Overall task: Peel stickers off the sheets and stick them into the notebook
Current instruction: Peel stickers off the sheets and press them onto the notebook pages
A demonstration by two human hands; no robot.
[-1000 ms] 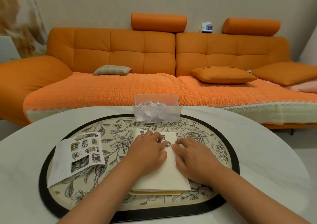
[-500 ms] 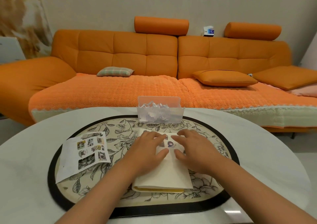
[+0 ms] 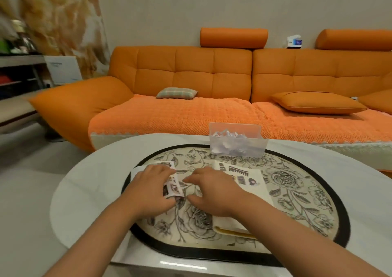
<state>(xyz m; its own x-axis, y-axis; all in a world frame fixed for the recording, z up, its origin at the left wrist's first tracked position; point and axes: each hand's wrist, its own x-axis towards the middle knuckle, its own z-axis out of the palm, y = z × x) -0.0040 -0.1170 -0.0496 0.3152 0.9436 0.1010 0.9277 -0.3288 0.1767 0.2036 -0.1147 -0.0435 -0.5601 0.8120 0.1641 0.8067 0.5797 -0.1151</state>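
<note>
white oval worktop (image 3: 84,192) covered by floral mat (image 3: 297,192), sticker sheet (image 3: 175,186) gripped by left hand (image 3: 150,189), right hand (image 3: 214,192) spread loose, orange sofa (image 3: 191,73) across upper frame

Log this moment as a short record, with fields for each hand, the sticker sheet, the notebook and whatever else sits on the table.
left hand: holds the sticker sheet, fingers and thumb curled round its right edge
right hand: fingers spread, over the mat between sheet and notebook; contact unclear
notebook: open on the floral mat, several stickers on the page
clear box: at the mat's far edge, behind the notebook, holds white paper scraps
table: white, rounded, under the mat
</note>
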